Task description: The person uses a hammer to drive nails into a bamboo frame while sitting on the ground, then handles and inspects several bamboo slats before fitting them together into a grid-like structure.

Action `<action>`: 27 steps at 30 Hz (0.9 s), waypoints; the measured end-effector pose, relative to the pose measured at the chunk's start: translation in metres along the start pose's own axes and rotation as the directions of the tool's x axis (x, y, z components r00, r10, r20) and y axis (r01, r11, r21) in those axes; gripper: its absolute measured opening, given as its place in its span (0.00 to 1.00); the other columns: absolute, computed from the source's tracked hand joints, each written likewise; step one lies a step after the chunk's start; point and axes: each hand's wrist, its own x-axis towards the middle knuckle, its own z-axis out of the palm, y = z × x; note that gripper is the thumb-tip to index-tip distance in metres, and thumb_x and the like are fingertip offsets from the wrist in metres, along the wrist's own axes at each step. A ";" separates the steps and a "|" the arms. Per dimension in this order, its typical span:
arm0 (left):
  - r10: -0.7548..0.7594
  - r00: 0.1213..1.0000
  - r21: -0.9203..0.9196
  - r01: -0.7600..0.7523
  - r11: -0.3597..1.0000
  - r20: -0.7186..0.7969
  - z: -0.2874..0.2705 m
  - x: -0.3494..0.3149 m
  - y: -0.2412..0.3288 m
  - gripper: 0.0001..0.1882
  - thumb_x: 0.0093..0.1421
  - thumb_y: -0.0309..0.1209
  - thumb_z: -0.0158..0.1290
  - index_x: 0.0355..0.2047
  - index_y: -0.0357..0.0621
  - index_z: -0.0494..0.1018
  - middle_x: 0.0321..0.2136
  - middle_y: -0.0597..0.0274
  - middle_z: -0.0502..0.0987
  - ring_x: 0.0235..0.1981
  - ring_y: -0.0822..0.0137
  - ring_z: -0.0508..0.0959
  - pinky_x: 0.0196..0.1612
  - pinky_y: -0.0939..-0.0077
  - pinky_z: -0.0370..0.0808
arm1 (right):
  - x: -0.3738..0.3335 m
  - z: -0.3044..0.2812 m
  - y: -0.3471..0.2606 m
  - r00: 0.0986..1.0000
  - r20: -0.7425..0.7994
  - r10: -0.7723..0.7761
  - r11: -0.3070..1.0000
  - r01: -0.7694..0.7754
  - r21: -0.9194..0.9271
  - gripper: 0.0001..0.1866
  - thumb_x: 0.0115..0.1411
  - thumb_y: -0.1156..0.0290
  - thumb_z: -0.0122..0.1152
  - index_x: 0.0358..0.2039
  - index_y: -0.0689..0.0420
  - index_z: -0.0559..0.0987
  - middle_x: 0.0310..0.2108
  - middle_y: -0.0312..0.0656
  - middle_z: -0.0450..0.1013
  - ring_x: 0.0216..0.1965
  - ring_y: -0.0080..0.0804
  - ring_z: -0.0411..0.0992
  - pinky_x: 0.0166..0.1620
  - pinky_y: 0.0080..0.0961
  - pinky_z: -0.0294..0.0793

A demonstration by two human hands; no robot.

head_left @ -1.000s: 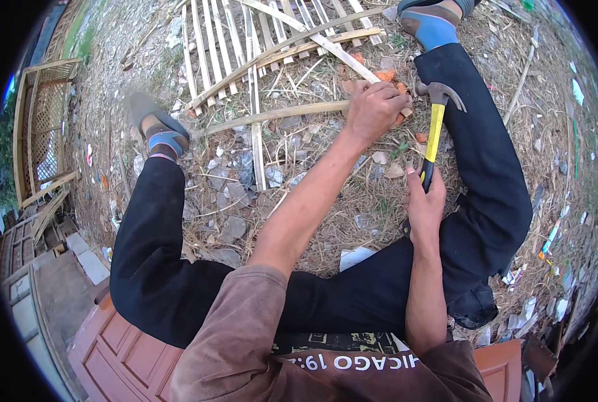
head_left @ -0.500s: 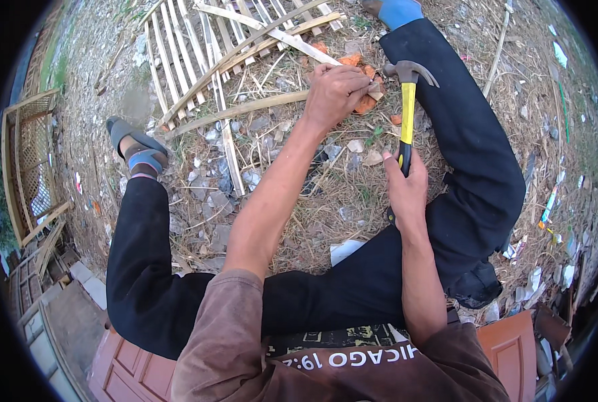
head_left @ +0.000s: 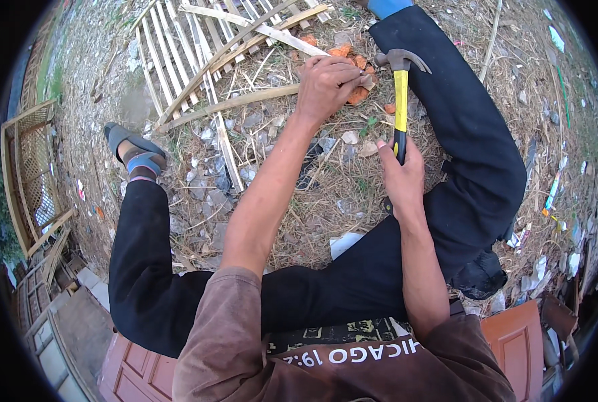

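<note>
The right hand (head_left: 401, 175) is closed around the black grip at the near end of a claw hammer (head_left: 399, 100), whose yellow shaft runs up to a steel head (head_left: 399, 60) hanging just right of a heap of orange brick fragments (head_left: 352, 61). The left hand (head_left: 327, 82) reaches across to the far side and curls its fingers down on one fragment, pinning it on the straw-strewn ground (head_left: 326, 201); whether it fully grasps the piece or only steadies it, I cannot tell.

The hammer looks top-heavy and stiff, its weight in the head, so holding low on the rubbery grip, as here, probably gives the most swing and little slip. The brick pieces look hard, rough and brittle, likely to chip or crumble; fingertips on the edges, away from the head, seem the safest hold.

Beyond the left hand lies a broken lattice of 2 crossing sets of pale wooden slats (head_left: 198, 47).
</note>
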 end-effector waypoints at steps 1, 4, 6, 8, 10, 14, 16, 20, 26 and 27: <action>-0.027 1.000 -0.015 0.027 1.000 0.000 0.002 0.000 0.000 0.06 0.55 0.35 0.65 0.30 0.50 0.85 0.34 0.71 0.85 0.43 0.68 0.82 0.50 0.67 0.67 | 0.000 0.000 0.000 1.000 0.001 0.005 1.000 -0.005 0.013 0.11 0.62 0.68 0.64 0.29 0.58 0.71 0.20 0.31 0.63 0.21 0.18 0.60 0.27 0.24 0.62; -0.038 0.999 0.031 0.038 0.999 0.020 0.004 0.002 0.000 0.06 0.56 0.38 0.64 0.30 0.51 0.86 0.37 0.74 0.85 0.45 0.69 0.80 0.51 0.66 0.66 | 0.000 -0.002 -0.001 1.000 0.007 0.010 1.000 -0.010 0.028 0.11 0.61 0.68 0.64 0.30 0.58 0.71 0.20 0.31 0.63 0.21 0.18 0.61 0.27 0.25 0.62; -0.075 0.995 0.039 0.073 0.997 0.071 0.004 0.002 -0.003 0.08 0.58 0.40 0.63 0.32 0.54 0.86 0.40 0.76 0.85 0.46 0.69 0.79 0.53 0.65 0.66 | 0.000 -0.002 -0.001 1.000 0.011 0.005 1.000 -0.005 0.021 0.11 0.61 0.68 0.64 0.30 0.58 0.71 0.20 0.31 0.63 0.21 0.18 0.61 0.27 0.25 0.62; -0.094 0.992 0.019 0.092 0.996 0.086 0.004 0.003 -0.004 0.09 0.59 0.41 0.61 0.34 0.55 0.86 0.40 0.74 0.85 0.47 0.68 0.79 0.53 0.66 0.65 | 0.001 -0.002 -0.001 1.000 0.013 -0.005 1.000 0.004 0.015 0.11 0.61 0.69 0.64 0.30 0.58 0.71 0.20 0.31 0.63 0.21 0.19 0.61 0.27 0.25 0.62; -0.104 0.988 0.002 0.105 0.995 0.112 0.002 0.004 -0.004 0.09 0.60 0.41 0.61 0.36 0.55 0.86 0.40 0.74 0.85 0.47 0.69 0.79 0.54 0.66 0.65 | 0.002 -0.003 0.000 1.000 0.010 -0.011 0.999 0.012 -0.036 0.11 0.62 0.67 0.63 0.30 0.59 0.71 0.19 0.33 0.64 0.21 0.21 0.62 0.28 0.27 0.63; -0.080 0.991 0.035 0.077 0.996 0.104 0.005 0.002 -0.010 0.09 0.59 0.40 0.61 0.36 0.55 0.87 0.38 0.73 0.85 0.46 0.68 0.80 0.54 0.66 0.68 | 0.004 -0.003 0.003 1.000 0.002 -0.022 0.991 0.022 -0.136 0.12 0.63 0.65 0.60 0.31 0.60 0.72 0.20 0.37 0.66 0.23 0.28 0.65 0.31 0.32 0.66; -0.075 0.992 0.030 0.072 0.997 0.102 0.007 0.001 -0.014 0.09 0.59 0.40 0.61 0.35 0.54 0.87 0.37 0.73 0.86 0.46 0.67 0.80 0.54 0.66 0.69 | 0.004 -0.001 0.004 1.000 -0.003 -0.022 0.980 0.021 -0.197 0.12 0.64 0.65 0.57 0.34 0.63 0.73 0.22 0.45 0.69 0.26 0.38 0.69 0.35 0.39 0.68; -0.091 0.993 -0.038 0.095 0.995 0.080 0.012 0.002 -0.014 0.10 0.57 0.42 0.63 0.30 0.51 0.86 0.33 0.72 0.85 0.46 0.68 0.79 0.53 0.66 0.65 | 0.007 -0.002 0.014 0.999 0.010 -0.041 0.972 0.043 -0.233 0.12 0.65 0.66 0.55 0.37 0.64 0.73 0.27 0.52 0.72 0.30 0.49 0.72 0.38 0.44 0.69; -0.059 0.996 -0.005 0.059 0.998 0.064 0.010 0.001 -0.010 0.10 0.57 0.42 0.63 0.30 0.52 0.86 0.33 0.72 0.85 0.45 0.69 0.79 0.51 0.66 0.64 | 0.006 -0.003 0.018 1.000 0.014 -0.025 0.976 0.027 -0.214 0.12 0.66 0.66 0.54 0.38 0.65 0.73 0.30 0.56 0.74 0.35 0.56 0.74 0.41 0.47 0.69; -0.065 0.996 -0.001 0.065 0.998 0.066 0.009 0.001 -0.009 0.10 0.57 0.42 0.63 0.30 0.52 0.86 0.33 0.72 0.85 0.44 0.69 0.79 0.51 0.66 0.64 | 0.006 -0.004 0.018 1.000 0.019 -0.017 0.975 0.021 -0.219 0.12 0.66 0.66 0.54 0.37 0.65 0.72 0.30 0.56 0.74 0.34 0.55 0.74 0.40 0.46 0.69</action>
